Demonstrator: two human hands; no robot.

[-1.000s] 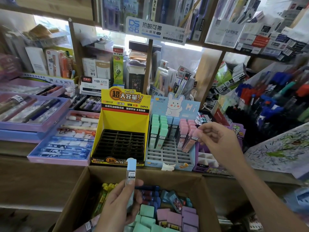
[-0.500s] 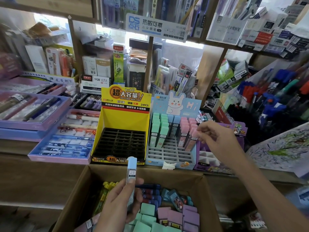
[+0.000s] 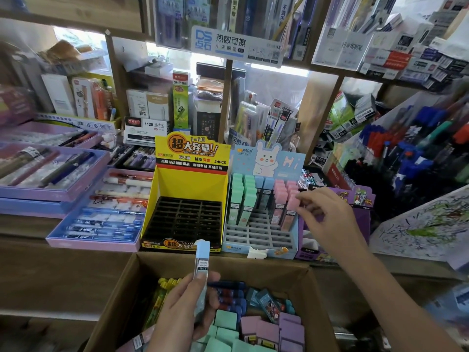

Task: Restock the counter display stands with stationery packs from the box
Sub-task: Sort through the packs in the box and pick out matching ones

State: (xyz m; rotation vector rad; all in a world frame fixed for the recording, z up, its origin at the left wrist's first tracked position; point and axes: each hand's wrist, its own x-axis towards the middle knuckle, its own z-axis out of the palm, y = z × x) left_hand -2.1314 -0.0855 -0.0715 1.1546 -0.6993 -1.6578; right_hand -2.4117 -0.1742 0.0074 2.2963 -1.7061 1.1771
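Observation:
My left hand (image 3: 186,309) grips a slim blue-capped lead pack (image 3: 202,265) upright over the cardboard box (image 3: 121,295), which holds several green, purple and dark packs. My right hand (image 3: 327,219) reaches to the light-blue rabbit display stand (image 3: 261,237). Its fingertips touch the top of a pink pack (image 3: 290,212) standing in the stand's right column. Green, blue and pink packs fill the stand's back rows; the front slots are bare. The yellow display stand (image 3: 187,196) to its left has a black grid with nothing in it.
Purple trays of pens (image 3: 101,219) lie at the left of the wooden counter. A purple stand (image 3: 360,199) sits behind my right hand. Pen racks (image 3: 411,158) crowd the right, and stocked shelves (image 3: 228,102) rise behind the stands.
The pink pack under my right hand has gone from tilted to seated upright in its slot. My left hand holds the blue pack nearly still.

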